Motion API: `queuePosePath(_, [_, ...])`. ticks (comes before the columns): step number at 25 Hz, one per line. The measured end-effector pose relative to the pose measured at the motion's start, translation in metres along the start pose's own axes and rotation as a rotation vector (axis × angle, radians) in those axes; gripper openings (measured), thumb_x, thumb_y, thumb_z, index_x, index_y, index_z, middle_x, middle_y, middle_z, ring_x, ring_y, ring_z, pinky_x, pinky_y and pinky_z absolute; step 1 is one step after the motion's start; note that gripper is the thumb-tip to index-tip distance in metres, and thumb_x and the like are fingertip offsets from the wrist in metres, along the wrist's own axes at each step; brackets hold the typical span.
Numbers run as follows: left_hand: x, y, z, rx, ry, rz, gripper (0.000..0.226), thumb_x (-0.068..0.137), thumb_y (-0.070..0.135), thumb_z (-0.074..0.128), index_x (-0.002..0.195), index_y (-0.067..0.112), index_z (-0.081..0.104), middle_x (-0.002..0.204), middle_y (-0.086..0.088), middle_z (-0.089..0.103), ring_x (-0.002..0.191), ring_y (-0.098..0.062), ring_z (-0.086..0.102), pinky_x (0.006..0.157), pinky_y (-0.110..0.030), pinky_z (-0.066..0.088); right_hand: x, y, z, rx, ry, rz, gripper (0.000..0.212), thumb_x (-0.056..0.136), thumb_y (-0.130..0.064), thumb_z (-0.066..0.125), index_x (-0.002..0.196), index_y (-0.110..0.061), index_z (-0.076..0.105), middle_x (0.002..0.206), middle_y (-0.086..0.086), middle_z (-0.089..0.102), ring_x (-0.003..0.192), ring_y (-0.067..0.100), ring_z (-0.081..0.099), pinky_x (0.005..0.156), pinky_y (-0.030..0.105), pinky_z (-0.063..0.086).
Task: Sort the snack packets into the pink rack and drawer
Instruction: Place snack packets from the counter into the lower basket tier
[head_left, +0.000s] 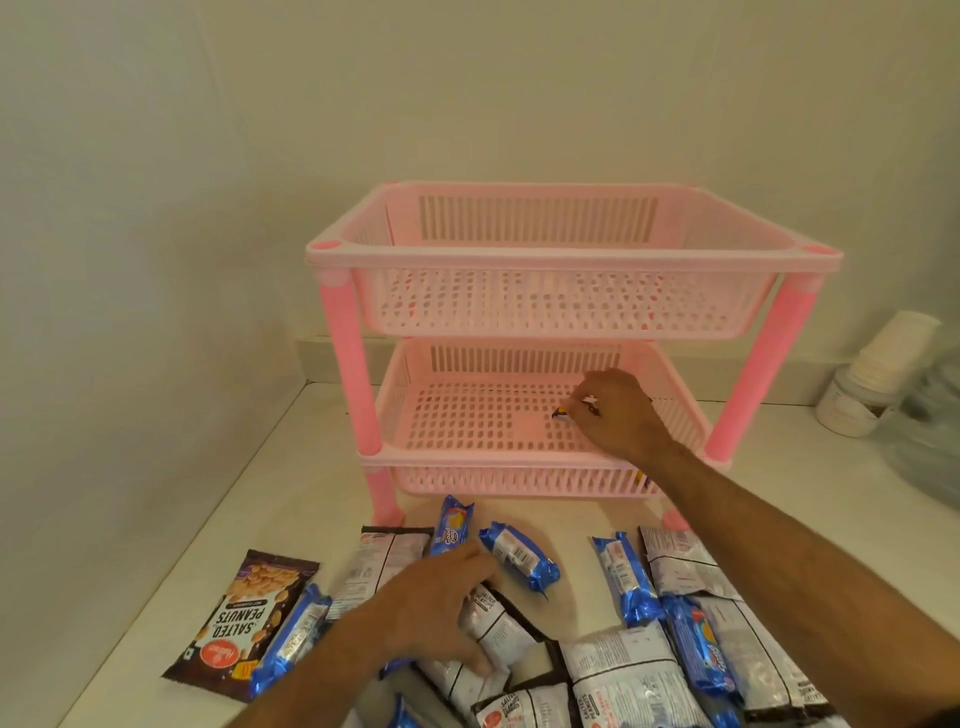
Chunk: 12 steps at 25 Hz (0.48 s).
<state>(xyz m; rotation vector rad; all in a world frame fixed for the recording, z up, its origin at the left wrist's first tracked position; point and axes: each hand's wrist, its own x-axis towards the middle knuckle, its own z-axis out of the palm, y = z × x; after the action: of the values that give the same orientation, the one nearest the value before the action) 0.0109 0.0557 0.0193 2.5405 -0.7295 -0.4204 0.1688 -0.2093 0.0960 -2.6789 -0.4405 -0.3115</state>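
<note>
Your left hand is closing over a peanut packet directly beneath it; your right hand is pinching something small, unidentifiable, in the lower basket.

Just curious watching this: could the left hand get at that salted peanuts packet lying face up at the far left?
Probably yes. The left hand rests on packets just right of the salted peanuts packet, which lies uncovered except for a blue biscuit packet overlapping its right edge.

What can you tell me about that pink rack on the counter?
The pink rack looks like plastic: two pale pink slotted baskets stacked on four darker pink round legs. It stands upright on the pale counter near the wall, with packets lying in front of it. The upper basket looks empty. The right hand reaches into the lower basket, its fingers pinching something small and dark.
</note>
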Motion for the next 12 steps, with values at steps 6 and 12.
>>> queuePosePath(6, [0.001, 0.01, -0.026, -0.292, 0.546, 0.104, 0.052, 0.059, 0.033, 0.091, 0.099, 0.037, 0.058, 0.101, 0.019, 0.053, 0.089, -0.006, 0.056, 0.07, -0.018, 0.047, -0.055, -0.061, -0.006, 0.478, -0.07, -0.296, 0.05, 0.075, -0.063, 0.07, 0.112, -0.03, 0.064, 0.104, -0.018, 0.068, 0.08, 0.003, 0.068, 0.062, 0.023, 0.058])
queuePosePath(12, [0.011, 0.023, -0.059, -0.403, 0.858, 0.188, 0.072, 0.062, 0.04, 0.088, 0.123, 0.029, 0.051, 0.114, 0.006, 0.06, 0.09, -0.015, 0.067, 0.073, -0.027, 0.058, -0.067, -0.098, -0.007, 0.51, -0.087, -0.313, 0.019, 0.08, -0.024, 0.079, 0.096, -0.022, 0.069, 0.075, -0.028, 0.068, 0.045, 0.005, 0.052, 0.046, 0.014, 0.038])
